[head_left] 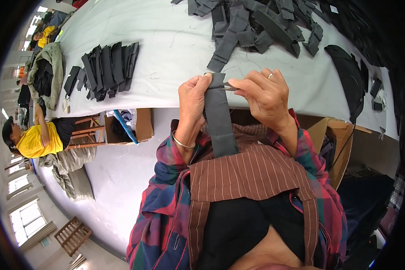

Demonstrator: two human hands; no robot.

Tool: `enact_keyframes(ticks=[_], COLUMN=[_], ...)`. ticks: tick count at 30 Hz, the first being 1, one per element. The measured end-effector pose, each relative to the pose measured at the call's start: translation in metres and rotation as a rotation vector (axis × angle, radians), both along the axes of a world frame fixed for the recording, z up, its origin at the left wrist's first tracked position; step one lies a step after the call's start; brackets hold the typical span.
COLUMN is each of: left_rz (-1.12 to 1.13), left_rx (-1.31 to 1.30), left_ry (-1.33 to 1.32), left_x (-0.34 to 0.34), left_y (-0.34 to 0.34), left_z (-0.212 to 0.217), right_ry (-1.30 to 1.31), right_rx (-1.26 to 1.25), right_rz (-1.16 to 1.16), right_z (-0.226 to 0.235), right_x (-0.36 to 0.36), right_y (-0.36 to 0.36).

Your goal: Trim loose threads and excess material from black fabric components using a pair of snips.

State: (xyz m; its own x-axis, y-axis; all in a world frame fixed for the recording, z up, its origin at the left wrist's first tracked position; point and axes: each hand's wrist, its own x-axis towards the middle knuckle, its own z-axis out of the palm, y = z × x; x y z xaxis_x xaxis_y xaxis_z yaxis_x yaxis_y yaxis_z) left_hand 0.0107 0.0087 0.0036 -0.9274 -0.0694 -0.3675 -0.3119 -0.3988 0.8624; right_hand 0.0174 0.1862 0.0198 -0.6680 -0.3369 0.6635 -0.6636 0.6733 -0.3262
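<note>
One dark grey fabric strip over near edge of worktop, long axis down toward striped apron. Pinched at upper end by fingers of left hand. Clasped in fingers of right hand: small metal tool, pointing left at strip's right edge.

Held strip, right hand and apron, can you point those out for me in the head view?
Held strip [219, 118]: head view, on the middle of its dark length.
Right hand [266, 96]: head view, on the back of the hand.
Apron [247, 173]: head view, on its brown striped cloth.
</note>
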Motion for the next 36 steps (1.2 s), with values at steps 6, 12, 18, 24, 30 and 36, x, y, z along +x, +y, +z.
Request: enact_keyframes(ticks=[6, 12, 18, 24, 30, 36], left_rz=[-0.035, -0.048, -0.132, -0.051, -0.039, 0.178], left_rx=[0.013, 0.035, 0.016, 0.060, 0.041, 0.045], left_ry=[0.000, -0.003, -0.027, -0.038, 0.080, 0.120], left_x=[-0.001, -0.001, 0.001, -0.002, -0.018, -0.029], left_y=[-0.001, -0.001, -0.002, -0.012, -0.011, -0.014], left_z=[-0.004, -0.007, -0.009, -0.022, -0.009, 0.020], right_ry=[0.043, 0.077, -0.043, -0.782, -0.840, -0.940], right_rx=[0.032, 0.052, -0.101, -0.534, -0.571, -1.080], right_rz=[0.044, 0.058, 0.018, 0.071, 0.253, 0.707], right_z=[-0.004, -0.003, -0.009, -0.006, 0.001, -0.001], right_x=[-0.007, -0.009, -0.009, 0.014, 0.016, 0.009], right_y=[-0.003, -0.006, -0.004, -0.001, -0.004, 0.022])
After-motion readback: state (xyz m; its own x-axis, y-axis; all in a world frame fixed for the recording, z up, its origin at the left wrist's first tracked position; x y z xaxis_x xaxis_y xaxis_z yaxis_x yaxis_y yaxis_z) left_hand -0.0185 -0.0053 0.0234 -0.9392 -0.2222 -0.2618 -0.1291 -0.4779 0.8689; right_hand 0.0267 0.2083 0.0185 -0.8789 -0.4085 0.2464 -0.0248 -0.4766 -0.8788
